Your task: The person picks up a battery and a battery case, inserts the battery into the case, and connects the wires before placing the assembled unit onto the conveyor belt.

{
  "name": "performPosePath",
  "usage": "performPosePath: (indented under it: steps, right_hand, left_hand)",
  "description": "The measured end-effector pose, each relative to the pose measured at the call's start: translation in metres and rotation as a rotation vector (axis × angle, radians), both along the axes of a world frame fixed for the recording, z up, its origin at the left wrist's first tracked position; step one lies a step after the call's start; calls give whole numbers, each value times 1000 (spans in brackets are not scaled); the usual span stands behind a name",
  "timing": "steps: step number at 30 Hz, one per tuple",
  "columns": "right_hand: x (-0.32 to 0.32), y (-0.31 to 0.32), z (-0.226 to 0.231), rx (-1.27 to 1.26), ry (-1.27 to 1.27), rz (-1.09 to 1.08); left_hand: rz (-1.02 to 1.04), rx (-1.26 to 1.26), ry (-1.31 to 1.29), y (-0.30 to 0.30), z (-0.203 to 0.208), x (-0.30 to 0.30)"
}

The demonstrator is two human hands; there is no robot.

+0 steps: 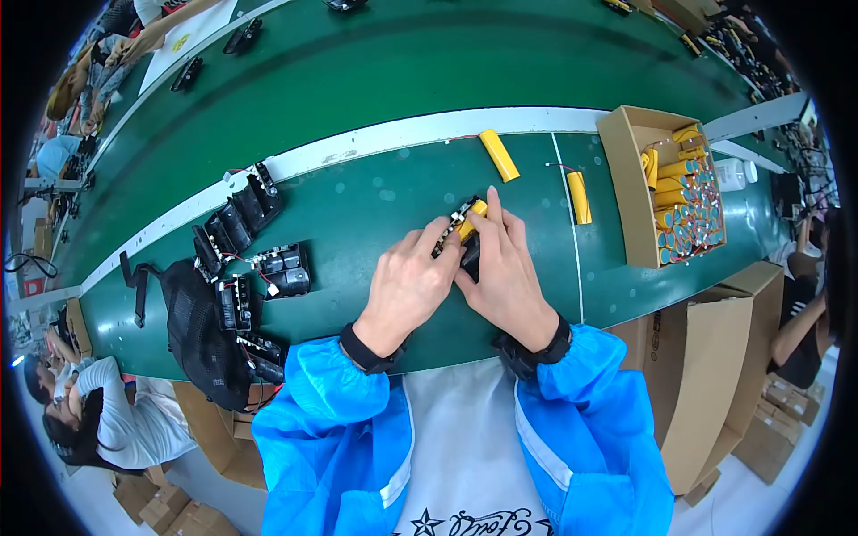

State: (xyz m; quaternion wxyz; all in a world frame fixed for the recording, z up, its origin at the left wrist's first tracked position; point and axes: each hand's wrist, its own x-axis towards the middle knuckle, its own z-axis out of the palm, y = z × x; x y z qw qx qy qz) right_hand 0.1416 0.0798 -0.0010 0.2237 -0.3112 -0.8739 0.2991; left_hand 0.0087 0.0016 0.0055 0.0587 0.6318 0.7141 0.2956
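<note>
Black casing (459,216) with a yellow battery pack (480,208) at it, mid-width on the tabletop (344,223), between far and near edges. Left hand (413,275): fingers curled onto the casing's left side, looks clamped. Right hand (505,268): index stretched past the pack, thumb at the near side; can't tell if it pinches or only presses, fingers cover the contact. Whether the pack is fully seated: hidden too.

Handling, my read: casing light, stiff, smooth plastic; pack denser, wrap a bit slippery. Weak points would be the thin leads and the pale parts along the casing's rim. Hold casing by its outer walls, pack by its body, never by wires.

Outward: one loose pack (499,155) near the far edge, another pack (579,197) to its right, both with leads. Carton (628,192) of yellow packs toward the right end. Toward the left end, a cluster of black casings (288,270) beside a black mesh bag (198,330).
</note>
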Motion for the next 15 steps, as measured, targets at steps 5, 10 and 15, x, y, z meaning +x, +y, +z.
performPosePath:
  steps: [5,10,15]
  right_hand:
    - [8,13,11,21,29,105]
    - [-2,95,12,-21,65,-72]
    - [-18,130,-29,85,-120,-77]
  left_hand:
    - [-23,44,-143,2,-4,-9]
    - [51,131,-137,8,-6,-1]
    - [215,140,-168,29,13,-43]
